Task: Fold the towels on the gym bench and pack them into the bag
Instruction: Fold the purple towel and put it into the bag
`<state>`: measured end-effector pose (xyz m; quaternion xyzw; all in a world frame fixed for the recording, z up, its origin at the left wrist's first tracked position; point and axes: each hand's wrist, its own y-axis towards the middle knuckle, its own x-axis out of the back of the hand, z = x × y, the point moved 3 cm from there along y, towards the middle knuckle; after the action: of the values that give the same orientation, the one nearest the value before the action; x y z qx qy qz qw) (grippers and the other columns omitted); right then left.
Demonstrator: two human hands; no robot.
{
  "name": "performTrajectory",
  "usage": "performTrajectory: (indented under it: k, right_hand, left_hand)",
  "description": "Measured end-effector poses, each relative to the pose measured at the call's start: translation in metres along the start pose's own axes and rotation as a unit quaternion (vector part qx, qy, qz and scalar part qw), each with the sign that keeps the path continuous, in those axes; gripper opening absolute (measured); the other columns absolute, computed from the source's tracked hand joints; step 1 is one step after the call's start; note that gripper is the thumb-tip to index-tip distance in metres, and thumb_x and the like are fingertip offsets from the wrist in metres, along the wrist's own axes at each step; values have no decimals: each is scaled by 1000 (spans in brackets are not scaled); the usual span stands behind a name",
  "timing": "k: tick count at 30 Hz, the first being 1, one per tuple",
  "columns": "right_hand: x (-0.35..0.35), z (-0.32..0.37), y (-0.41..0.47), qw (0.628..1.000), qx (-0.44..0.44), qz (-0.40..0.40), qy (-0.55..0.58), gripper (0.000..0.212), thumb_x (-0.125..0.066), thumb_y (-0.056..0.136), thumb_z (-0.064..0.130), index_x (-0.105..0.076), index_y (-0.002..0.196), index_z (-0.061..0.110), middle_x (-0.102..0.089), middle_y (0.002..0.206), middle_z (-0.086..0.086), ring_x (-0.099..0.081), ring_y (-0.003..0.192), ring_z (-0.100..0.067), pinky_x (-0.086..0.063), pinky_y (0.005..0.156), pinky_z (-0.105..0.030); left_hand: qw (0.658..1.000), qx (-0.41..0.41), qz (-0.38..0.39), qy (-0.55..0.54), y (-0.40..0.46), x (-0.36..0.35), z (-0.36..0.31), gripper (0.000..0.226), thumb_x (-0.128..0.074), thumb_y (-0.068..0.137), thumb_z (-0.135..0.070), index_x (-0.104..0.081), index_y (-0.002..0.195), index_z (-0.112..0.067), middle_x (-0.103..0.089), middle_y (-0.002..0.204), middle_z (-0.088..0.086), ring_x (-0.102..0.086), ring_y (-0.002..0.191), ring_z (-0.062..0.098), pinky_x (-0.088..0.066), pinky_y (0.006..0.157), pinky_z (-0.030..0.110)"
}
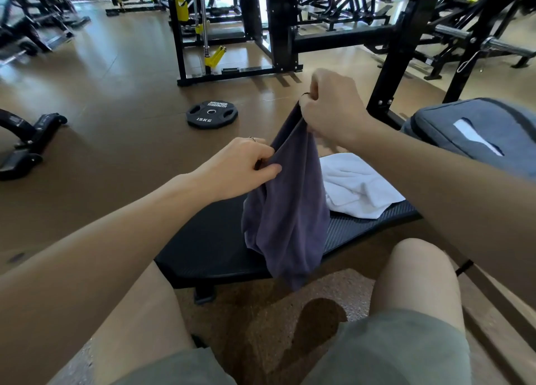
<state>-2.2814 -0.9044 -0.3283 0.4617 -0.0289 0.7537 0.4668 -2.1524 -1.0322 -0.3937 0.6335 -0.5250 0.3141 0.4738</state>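
Note:
A dark purple-grey towel [287, 210] hangs crumpled above the black gym bench [208, 248], its lower end past the bench's near edge. My right hand [333, 109] pinches the towel's top corner, held high. My left hand [240, 167] grips the towel's edge lower down and to the left. A white towel [356, 184] lies loosely bunched on the bench behind the dark one. The grey bag [478, 132] sits at the bench's far right end, with a white shape on its side.
A black 15 kg weight plate [212, 114] lies on the brown floor beyond the bench. Black rack uprights [397, 51] stand behind the bag, and other machines fill the background. My bare knees [420, 271] are at the bench's near side.

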Motion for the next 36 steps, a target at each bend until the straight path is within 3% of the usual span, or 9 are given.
performTrajectory:
  k: [4,6,8,13,17,21,27,31,36]
  right_hand:
    - [1,-1,-3,998,7,7,61,21,-40,86,2,-51,103,9,-63,92,-13,-68,79,-32,-60,71,-47]
    - [3,2,-2,999,17,-4,32,34,-39,83,-3,-65,101,10,-62,93,-3,-63,89,-23,-58,81,-37]
    - [3,3,-1,999,28,-17,9,38,-39,81,-4,-74,91,8,-62,87,1,-61,91,-17,-51,78,-26]
    - [7,5,4,998,25,-53,19,32,-44,84,4,-75,88,9,-69,83,0,-60,81,-11,-42,61,-11]
    - [13,4,8,997,30,-61,31,15,-58,79,12,-72,86,12,-66,83,5,-58,79,-6,-45,62,-12]
    - [15,2,11,996,45,-80,23,4,-62,83,12,-64,86,11,-62,83,4,-53,73,-5,-42,57,-9]
    - [18,10,12,989,52,-130,53,6,-51,94,9,-53,97,5,-51,77,3,-46,66,-7,-43,60,-23]
    - [21,15,13,987,54,-135,73,2,-49,94,7,-51,95,8,-50,77,4,-59,75,-22,-53,67,-39]
    - [23,9,18,987,56,-130,79,9,-46,93,4,-47,92,13,-49,76,2,-65,74,-32,-52,64,-47]
  left_hand:
    - [999,4,36,15,-7,-7,3,36,-63,97,-32,-59,67,-12,-49,74,-6,-52,72,7,-37,67,25]
    - [999,-14,45,10,-12,-8,2,42,-61,95,-38,-58,61,-14,-54,79,-6,-57,77,7,-45,67,33]
    - [998,-32,48,22,-16,-8,-3,45,-57,91,-45,-55,57,-16,-61,90,-8,-61,85,8,-51,68,38]
    - [998,-26,50,7,-23,-8,-2,27,-60,86,-36,-54,69,-17,-56,91,-6,-59,83,16,-51,71,44]
    - [1000,-28,1,-9,-30,-9,5,16,-65,92,-16,-51,86,-19,-52,88,-6,-52,77,16,-46,71,32]
    - [1000,2,13,-9,-29,-10,11,28,-61,97,-28,-52,73,-18,-52,89,-7,-54,78,13,-48,71,33]
    - [999,24,41,21,-32,-14,10,24,-60,86,-25,-43,69,-21,-50,80,-9,-56,75,21,-50,69,48]
    - [999,43,-3,10,-36,-15,16,14,-55,92,-14,-45,88,-22,-50,79,-11,-50,75,18,-49,72,44]
    - [997,75,10,25,-40,-20,26,19,-51,100,-24,-52,82,-18,-47,90,-8,-54,79,21,-51,76,46]
